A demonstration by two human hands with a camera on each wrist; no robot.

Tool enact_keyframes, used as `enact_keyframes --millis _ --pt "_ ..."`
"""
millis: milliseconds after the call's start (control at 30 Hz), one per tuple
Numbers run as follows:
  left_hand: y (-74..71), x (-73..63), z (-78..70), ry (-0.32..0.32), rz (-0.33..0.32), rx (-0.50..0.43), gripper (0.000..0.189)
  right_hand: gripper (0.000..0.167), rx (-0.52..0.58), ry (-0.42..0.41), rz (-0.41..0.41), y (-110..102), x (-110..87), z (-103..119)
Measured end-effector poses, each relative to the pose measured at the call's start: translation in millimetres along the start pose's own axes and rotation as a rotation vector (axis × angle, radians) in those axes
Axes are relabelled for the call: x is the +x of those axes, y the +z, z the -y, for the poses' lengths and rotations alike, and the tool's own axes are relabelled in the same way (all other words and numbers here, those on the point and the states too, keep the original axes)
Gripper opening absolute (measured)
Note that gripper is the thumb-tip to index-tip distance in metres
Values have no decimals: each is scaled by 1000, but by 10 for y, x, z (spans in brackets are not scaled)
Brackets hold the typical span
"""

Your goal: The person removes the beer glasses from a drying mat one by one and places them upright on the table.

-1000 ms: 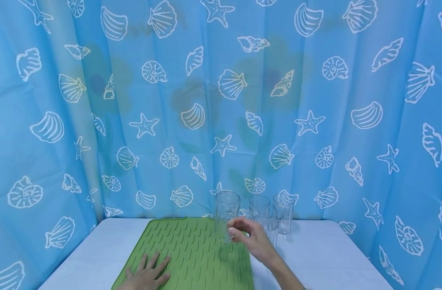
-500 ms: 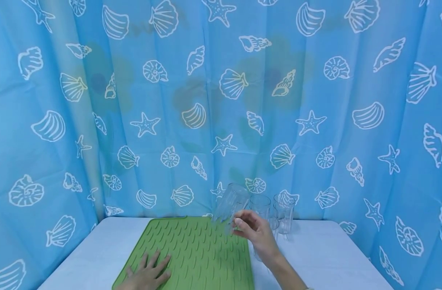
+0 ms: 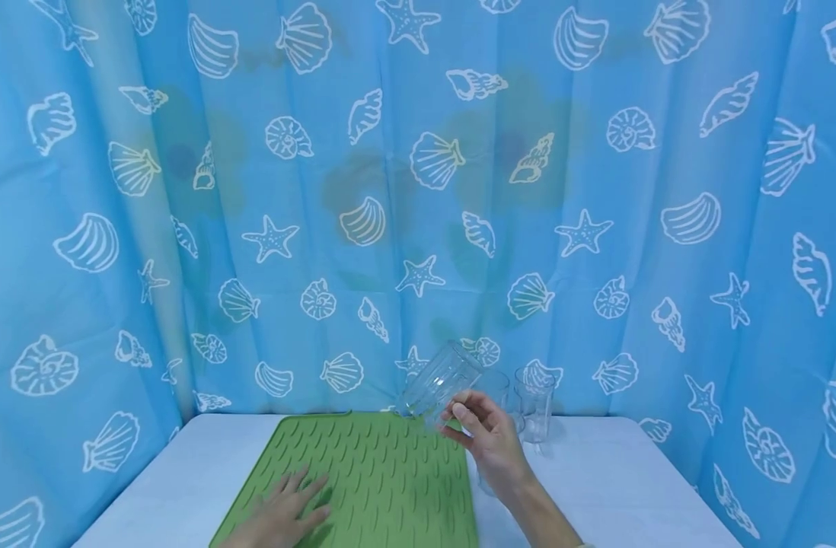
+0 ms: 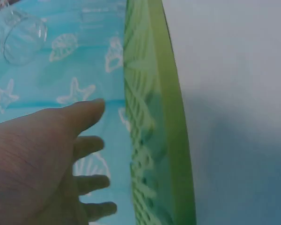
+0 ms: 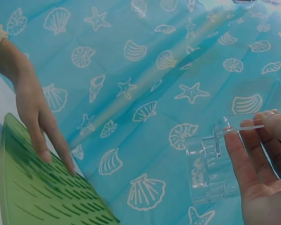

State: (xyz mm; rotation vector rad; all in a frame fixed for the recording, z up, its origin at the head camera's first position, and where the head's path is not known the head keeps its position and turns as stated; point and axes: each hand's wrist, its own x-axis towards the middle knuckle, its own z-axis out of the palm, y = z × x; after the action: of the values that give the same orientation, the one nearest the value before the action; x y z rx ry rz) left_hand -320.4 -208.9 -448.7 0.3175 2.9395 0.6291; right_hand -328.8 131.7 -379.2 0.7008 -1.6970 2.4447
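Note:
My right hand (image 3: 493,434) holds a clear glass mug (image 3: 441,380) by its handle, up over the back right of a green ridged mat (image 3: 370,472). The mug leans well over to one side. In the right wrist view the fingers and thumb curl round the mug's squared handle (image 5: 220,136). My left hand (image 3: 281,510) hovers over the front left of the mat with its fingers spread and nearly straight. The left wrist view shows that hand (image 4: 42,154) apart from the mat's face (image 4: 140,108), holding nothing.
Several more clear glasses stand on the white table (image 3: 596,479) right of the mat, one of them a tall glass (image 3: 536,407) at the back. My right hand and wrist partly hide the others. A blue shell-print curtain (image 3: 322,190) surrounds the table's back and sides.
The mug has gone from upright to strongly tilted, and my right hand has turned and risen slightly. My left hand, earlier resting flat on the mat, has lifted from it.

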Motion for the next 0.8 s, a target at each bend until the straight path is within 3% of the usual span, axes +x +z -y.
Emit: enact_keyframes --millis 267,367,500,633,800 --pt "3 55 -320 252 -135 -54 64 11 106 -13 22 -16 -6 59" --pt "36 91 -444 321 -238 -80 66 11 131 -10 35 -17 -18 64" --pt "11 169 -648 375 -417 -141 65 11 163 -17 31 -15 -25 59" --pt "-47 256 -878 394 -540 -242 64 12 188 -32 18 6 -27 49" --pt "-101 359 -1143 405 -538 -520 65 13 209 -36 17 64 -37 26"
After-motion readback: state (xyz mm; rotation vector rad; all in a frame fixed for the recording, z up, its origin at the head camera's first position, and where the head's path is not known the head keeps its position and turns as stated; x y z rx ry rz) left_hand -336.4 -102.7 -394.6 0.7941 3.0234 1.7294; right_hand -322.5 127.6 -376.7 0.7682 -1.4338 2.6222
